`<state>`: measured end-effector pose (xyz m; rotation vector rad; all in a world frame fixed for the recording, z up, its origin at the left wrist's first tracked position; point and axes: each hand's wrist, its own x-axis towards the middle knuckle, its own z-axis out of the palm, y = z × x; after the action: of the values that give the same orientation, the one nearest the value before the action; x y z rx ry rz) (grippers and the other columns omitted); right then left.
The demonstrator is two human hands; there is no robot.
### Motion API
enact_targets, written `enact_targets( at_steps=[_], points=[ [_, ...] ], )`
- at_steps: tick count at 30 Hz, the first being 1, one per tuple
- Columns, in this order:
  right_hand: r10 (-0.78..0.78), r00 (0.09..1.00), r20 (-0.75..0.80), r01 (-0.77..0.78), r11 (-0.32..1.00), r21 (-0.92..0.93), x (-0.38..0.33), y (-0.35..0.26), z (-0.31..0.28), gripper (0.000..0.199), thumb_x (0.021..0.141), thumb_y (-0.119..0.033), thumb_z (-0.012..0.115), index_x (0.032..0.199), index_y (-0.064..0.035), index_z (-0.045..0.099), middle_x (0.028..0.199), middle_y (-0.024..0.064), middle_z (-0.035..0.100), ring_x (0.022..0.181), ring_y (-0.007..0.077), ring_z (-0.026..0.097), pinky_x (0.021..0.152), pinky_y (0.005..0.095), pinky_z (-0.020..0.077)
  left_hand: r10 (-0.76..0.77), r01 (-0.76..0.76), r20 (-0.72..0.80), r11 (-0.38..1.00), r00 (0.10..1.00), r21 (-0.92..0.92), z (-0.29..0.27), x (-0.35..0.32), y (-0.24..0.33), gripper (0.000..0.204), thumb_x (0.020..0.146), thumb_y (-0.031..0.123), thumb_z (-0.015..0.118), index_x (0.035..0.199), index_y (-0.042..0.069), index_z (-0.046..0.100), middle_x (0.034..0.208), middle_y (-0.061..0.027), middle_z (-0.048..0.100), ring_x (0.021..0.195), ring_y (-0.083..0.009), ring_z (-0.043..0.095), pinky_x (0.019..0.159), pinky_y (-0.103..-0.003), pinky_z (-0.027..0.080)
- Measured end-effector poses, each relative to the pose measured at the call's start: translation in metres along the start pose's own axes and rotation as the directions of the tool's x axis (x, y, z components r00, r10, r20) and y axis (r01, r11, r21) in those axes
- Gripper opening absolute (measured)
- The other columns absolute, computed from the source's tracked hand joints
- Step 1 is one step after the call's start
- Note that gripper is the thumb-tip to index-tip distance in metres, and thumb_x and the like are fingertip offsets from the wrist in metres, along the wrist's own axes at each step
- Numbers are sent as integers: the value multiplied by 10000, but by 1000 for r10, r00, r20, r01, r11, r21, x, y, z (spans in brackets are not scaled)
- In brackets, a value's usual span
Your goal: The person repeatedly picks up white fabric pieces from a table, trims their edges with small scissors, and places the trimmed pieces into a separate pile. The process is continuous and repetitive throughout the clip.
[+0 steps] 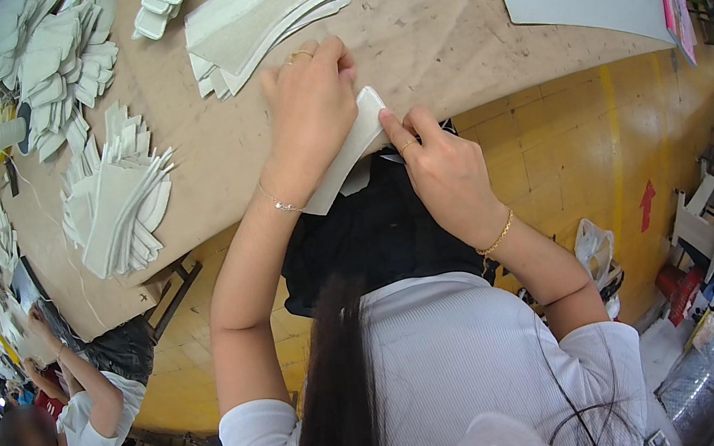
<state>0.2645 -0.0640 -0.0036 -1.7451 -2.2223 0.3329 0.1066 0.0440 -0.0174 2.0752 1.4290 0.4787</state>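
Off-white fabric strip (349,151) lies aslant over the worktop (431,43) edge, between the hands. Right hand (445,162): grip clamped on the strip's upper edge. Left hand (310,104): fingers curled, closure cannot be told. Advised: keep strip flat, edge exposed. Container: white plastic bag (595,246), off the worktop; contents indeterminable.

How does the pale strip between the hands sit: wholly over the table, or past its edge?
Partly past the edge: the upper end of the pale strip is over the table; its lower end juts beyond.
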Motion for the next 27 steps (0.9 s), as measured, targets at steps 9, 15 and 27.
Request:
enact_targets(
  at_steps=[9,15,27],
  points=[
    [189,975,122,-224,847,482,11,20,-11,285,984,-112,664,1252,-23,706,900,117,657,639,219,676,622,327,544,577,-585,98,801,811,126,-20,-40,-36,332,891,123,704,1218,68,674,1239,-106,665,1184,-272,607,1012,-480,432],
    [205,941,269,-326,767,553,47,4,-21,273,1007,-150,667,1210,25,722,909,123,702,629,152,686,598,278,529,331,-263,-65,842,941,470,-38,-70,-50,357,912,194,732,1235,51,680,1285,-90,651,1186,-268,598,1002,-429,417],
    [72,959,274,-213,819,533,47,-17,-9,229,949,-78,723,1157,13,754,863,98,659,524,117,566,527,272,486,311,-230,-147,886,939,403,-32,-80,-54,308,916,150,722,1201,47,673,1315,-63,647,1204,-232,608,997,-431,392]
  ],
)
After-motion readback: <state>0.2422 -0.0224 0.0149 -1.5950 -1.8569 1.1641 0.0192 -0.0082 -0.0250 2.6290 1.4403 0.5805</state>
